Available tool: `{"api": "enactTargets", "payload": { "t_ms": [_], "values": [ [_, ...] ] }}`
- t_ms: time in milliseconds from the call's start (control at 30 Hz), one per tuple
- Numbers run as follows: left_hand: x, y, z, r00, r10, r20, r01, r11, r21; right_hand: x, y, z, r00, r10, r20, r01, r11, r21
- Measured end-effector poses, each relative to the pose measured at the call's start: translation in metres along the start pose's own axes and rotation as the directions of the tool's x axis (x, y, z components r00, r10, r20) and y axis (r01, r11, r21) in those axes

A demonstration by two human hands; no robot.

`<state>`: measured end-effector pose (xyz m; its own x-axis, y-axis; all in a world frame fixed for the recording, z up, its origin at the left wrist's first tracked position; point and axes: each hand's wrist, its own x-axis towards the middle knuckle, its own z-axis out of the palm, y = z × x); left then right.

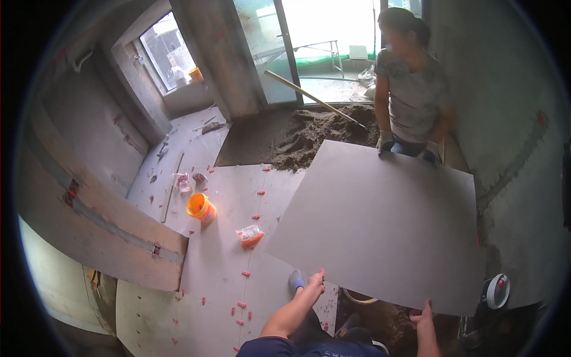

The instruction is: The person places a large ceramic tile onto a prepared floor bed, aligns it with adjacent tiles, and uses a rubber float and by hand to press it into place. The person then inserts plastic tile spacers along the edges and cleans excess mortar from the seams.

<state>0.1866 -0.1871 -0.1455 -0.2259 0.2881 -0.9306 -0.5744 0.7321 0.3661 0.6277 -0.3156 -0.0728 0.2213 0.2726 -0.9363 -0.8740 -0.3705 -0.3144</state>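
A large grey floor tile [386, 223] is held up off the floor, spanning from me to a co-worker [410, 89] at the far right. My left hand [316, 282] is closed on its near edge, left of the middle. Farther right along that same edge, my right hand [423, 315] grips it with the thumb on top; the fingers beneath are hidden. At the far edge, the co-worker's gloved hands [385, 140] hold the tile. Below its near edge, dark mortar and part of a round container [360, 297] show.
Laid tiles [226, 256] with several red levelling wedges [245, 274] cover the left floor. An orange bucket [201, 208] and a plastic bag of red pieces [249, 235] stand there. A long-handled tool [315, 98] leans over a mortar heap [327, 128]. A white bucket [497, 291] sits by the right wall.
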Motion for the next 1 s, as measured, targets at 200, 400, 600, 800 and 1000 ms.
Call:
{"api": "enactTargets", "payload": {
  "t_ms": [200, 400, 600, 800, 1000],
  "values": [
    [0.016, -0.004, -0.028, 0.993, -0.062, 0.103, 0.059, 0.998, 0.032, 0.001, 0.001, 0.007, 0.999, -0.022, 0.049, 0.029, 0.987, -0.155],
    [0.061, -0.025, -0.132, 0.999, 0.000, 0.035, 0.011, 0.948, -0.317, 0.017, 0.051, 0.031, 0.984, 0.057, 0.168, 0.010, 0.929, -0.370],
    [-0.028, -0.012, -0.161, 1.000, 0.016, 0.000, -0.015, 0.982, -0.191, 0.019, 0.045, 0.044, 0.952, 0.286, 0.111, -0.212, 0.875, -0.436],
    [-0.063, -0.023, -0.193, 0.988, 0.140, -0.072, -0.153, 0.963, -0.224, 0.008, 0.067, 0.107, 0.983, 0.170, 0.071, -0.118, 0.877, -0.466],
    [-0.072, -0.015, -0.220, 0.976, -0.180, -0.123, 0.090, 0.846, -0.525, -0.011, 0.089, 0.185, 0.981, 0.094, 0.167, 0.001, 0.869, -0.495]
  ]
}}
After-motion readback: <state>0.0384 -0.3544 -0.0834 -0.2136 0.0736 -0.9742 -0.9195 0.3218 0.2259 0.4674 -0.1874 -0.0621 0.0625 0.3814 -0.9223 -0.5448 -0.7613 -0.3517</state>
